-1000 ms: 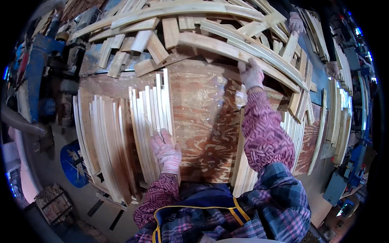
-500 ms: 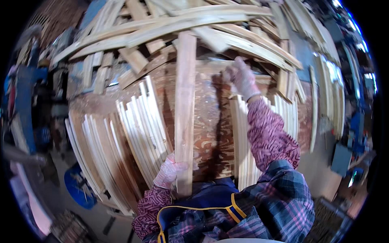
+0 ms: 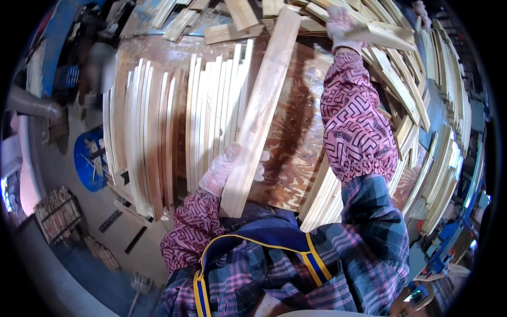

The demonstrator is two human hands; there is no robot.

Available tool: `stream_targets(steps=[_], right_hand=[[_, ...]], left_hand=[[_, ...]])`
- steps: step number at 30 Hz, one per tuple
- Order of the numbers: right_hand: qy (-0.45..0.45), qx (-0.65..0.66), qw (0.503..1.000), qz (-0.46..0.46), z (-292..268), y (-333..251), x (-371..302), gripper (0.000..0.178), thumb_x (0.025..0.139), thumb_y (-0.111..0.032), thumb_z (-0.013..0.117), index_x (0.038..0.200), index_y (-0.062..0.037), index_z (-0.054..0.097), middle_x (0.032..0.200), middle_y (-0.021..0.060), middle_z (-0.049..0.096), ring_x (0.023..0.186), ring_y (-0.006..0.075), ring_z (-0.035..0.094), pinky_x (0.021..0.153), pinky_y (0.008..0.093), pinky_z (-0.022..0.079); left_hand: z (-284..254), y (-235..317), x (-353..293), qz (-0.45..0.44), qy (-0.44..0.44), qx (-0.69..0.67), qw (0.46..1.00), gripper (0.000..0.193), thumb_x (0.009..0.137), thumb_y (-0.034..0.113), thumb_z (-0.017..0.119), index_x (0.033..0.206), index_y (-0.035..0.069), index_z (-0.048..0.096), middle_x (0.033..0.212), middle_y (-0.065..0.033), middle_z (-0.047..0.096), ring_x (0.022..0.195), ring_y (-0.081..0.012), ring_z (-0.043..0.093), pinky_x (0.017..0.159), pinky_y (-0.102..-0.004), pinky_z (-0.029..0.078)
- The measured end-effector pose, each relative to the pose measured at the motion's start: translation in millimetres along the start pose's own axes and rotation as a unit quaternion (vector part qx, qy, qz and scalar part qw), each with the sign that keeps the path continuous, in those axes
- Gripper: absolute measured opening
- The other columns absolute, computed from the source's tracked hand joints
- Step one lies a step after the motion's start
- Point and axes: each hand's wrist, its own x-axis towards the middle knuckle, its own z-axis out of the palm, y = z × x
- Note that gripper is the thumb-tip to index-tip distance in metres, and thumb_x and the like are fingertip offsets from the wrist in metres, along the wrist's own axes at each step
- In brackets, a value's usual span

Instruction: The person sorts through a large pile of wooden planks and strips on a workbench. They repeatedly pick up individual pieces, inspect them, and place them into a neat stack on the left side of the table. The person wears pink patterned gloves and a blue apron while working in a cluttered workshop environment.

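My left hand (image 3: 224, 169), in a pale knit glove, is closed round a long flat wooden board (image 3: 264, 105) near its near end. The fingertips show past the board's right edge. The board slants away from me, its far end leaning to the right. My right hand (image 3: 340, 25), gloved too, is stretched out to the far pile and closed on the left end of a shorter wooden board (image 3: 383, 37). Part of that grip is hidden. Under the long board lies a stained plywood tabletop (image 3: 296, 137).
Rows of narrow wood strips (image 3: 216, 116) stand left of the board, with darker strips (image 3: 150, 142) beyond. More strips (image 3: 327, 201) lie under my right arm. Loose boards (image 3: 396, 74) heap up at the far right. Another gloved hand (image 3: 421, 11) shows there. A blue tub (image 3: 90, 161) holds scraps.
My right hand has reached farther out and now grips a board at the pile. The long board in my left hand has tilted to the right. The whole view has turned.
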Motion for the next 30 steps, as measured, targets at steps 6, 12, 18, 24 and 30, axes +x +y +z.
stream_targets(steps=[6, 12, 18, 24, 30], right_hand=[[0.047, 0.122, 0.985, -0.109, -118.6, -46.9, -61.1, 0.112, 0.084, -0.087, 0.023, 0.144, 0.0057, 0.042, 0.143, 0.0219, 0.049, 0.121, 0.0285, 0.053, 0.092, 0.0389, 0.048], [-0.067, -0.02, 0.984, -0.167, -94.6, -163.1, -138.7, 0.026, 0.095, -0.019, 0.059, 0.111, 0.0006, 0.061, 0.058, -0.0073, 0.045, 0.048, 0.006, 0.044, 0.042, 0.0221, 0.034], [0.15, -0.275, 0.945, -0.095, -74.5, -45.7, -202.9, 0.009, 0.081, -0.01, 0.071, 0.085, -0.0086, 0.064, 0.064, -0.0005, 0.059, 0.047, 0.0125, 0.051, 0.043, 0.0271, 0.039], [0.023, -0.696, 0.702, -0.146, -120.8, 64.9, -129.9, 0.038, 0.085, -0.018, 0.07, 0.119, -0.0011, 0.065, 0.097, 0.014, 0.071, 0.089, 0.026, 0.07, 0.078, 0.0341, 0.055], [-0.107, -0.926, 0.363, -0.014, 91.5, 139.5, -47.5, 0.081, 0.082, -0.055, 0.066, 0.143, -0.0061, 0.047, 0.14, 0.0197, 0.053, 0.125, 0.0363, 0.055, 0.103, 0.0431, 0.046]], left_hand=[[-4.4, 6.4, -39.3, 0.064, 0.087, 0.161, 0.981, 0.059, 0.085, 0.026, 0.074, 0.133, -0.001, 0.054, 0.112, -0.0158, 0.069, 0.095, -0.0242, 0.069, 0.081, -0.0348, 0.06], [-71.8, 3.1, -93.7, 0.117, 0.232, 0.411, 0.874, 0.066, 0.085, 0.022, 0.073, 0.14, -0.001, 0.047, 0.12, -0.0155, 0.067, 0.1, -0.0236, 0.068, 0.088, -0.0376, 0.057], [-156.0, -0.6, -124.0, 0.045, 0.438, 0.607, 0.661, 0.083, 0.087, 0.025, 0.067, 0.157, 0.025, 0.022, 0.131, -0.0136, 0.062, 0.104, -0.0249, 0.066, 0.086, -0.034, 0.055], [-286.4, 4.4, -105.9, 0.048, 0.287, 0.859, 0.422, 0.066, 0.097, 0.045, 0.05, 0.154, 0.017, 0.03, 0.141, -0.018, 0.052, 0.123, -0.0369, 0.054, 0.103, -0.0436, 0.045], [-194.4, 9.6, -97.7, 0.065, 0.497, 0.635, 0.587, 0.057, 0.097, 0.045, 0.046, 0.147, 0.017, 0.044, 0.136, -0.0237, 0.053, 0.126, -0.0408, 0.05, 0.104, -0.046, 0.043]])
